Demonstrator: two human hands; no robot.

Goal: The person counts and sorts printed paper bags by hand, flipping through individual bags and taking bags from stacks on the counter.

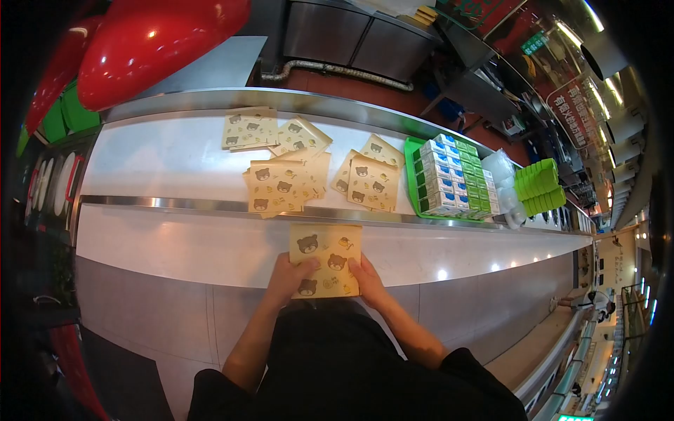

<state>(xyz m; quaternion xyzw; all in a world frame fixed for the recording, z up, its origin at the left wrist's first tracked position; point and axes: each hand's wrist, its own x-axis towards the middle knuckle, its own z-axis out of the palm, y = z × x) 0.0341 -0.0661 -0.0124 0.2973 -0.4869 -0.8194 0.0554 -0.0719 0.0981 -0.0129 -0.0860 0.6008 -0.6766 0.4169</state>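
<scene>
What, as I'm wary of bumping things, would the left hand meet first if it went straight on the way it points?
Beyond the bear-print paper it holds, the left hand would probably meet the metal strip along the counter first; depth is unclear, so it might pass above.

1. Transparent panel (pixel 570 112), upper right: pale Chinese characters in two lines, tilted in the view; one line seems to begin 再繁忙, the other seems to begin 有烟火, and the rest cannot be read with certainty
2. Green sign (pixel 533 43), near that panel: small lit marks, too blurred to read
3. Green outlined sign (pixel 479 10), top edge: Chinese lettering, cut off and not legible
4. Lit green sign (pixel 576 418), bottom right edge: bright characters, cropped and unreadable
5. Small cartons (pixel 442 175) on the desk (pixel 161 172): blue and green print, no brand or number legible
6. Printed paper (pixel 325 261): small marks among bear heads, no words legible
</scene>
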